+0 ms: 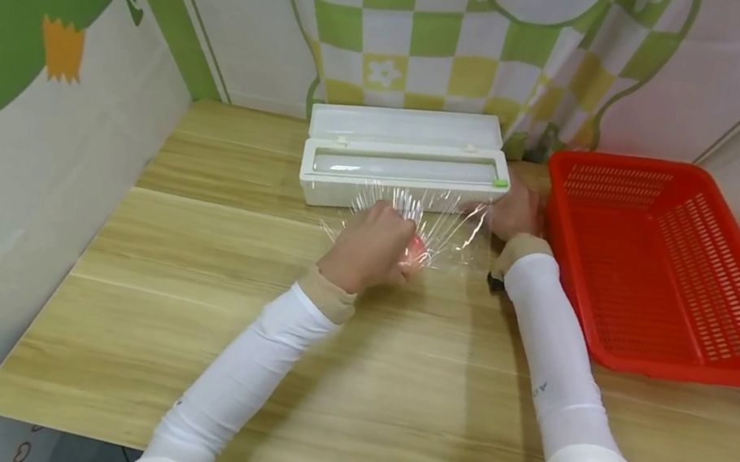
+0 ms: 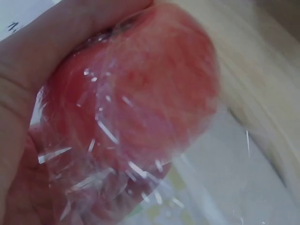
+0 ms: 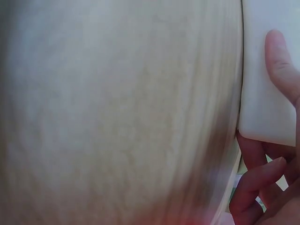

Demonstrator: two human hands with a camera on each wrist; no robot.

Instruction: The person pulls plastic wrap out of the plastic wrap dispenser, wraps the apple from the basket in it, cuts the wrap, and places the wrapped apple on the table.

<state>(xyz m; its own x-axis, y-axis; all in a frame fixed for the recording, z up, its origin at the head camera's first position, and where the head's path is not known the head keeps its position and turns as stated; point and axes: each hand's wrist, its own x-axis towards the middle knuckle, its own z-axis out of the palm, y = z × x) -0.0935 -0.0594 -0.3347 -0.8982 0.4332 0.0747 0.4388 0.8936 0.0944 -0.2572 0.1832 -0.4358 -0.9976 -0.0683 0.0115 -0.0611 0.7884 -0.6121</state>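
Note:
My left hand (image 1: 370, 248) grips a round, mottled red fruit (image 2: 154, 89), thumb and fingers about its sides. Clear cling film (image 1: 465, 239) lies wrinkled over the fruit and runs in taut creases to a white cling film dispenser (image 1: 335, 193). The dispenser's lid (image 1: 406, 128) is tipped back, and a film roll shows through its slot. At the dispenser's right end, my right hand (image 1: 517, 207) holds the box. In the right wrist view its thumb (image 3: 281, 63) presses on the white wall, with the fingers bent around the end.
A red plastic basket (image 1: 694, 372) stands close to the right forearm, slotted along its sides. Everything rests on a wood-grain table (image 1: 183, 363). A green-and-yellow checked cloth backdrop (image 1: 438, 53) rises behind the dispenser. A green slider (image 1: 500, 183) sits at the slot's right end.

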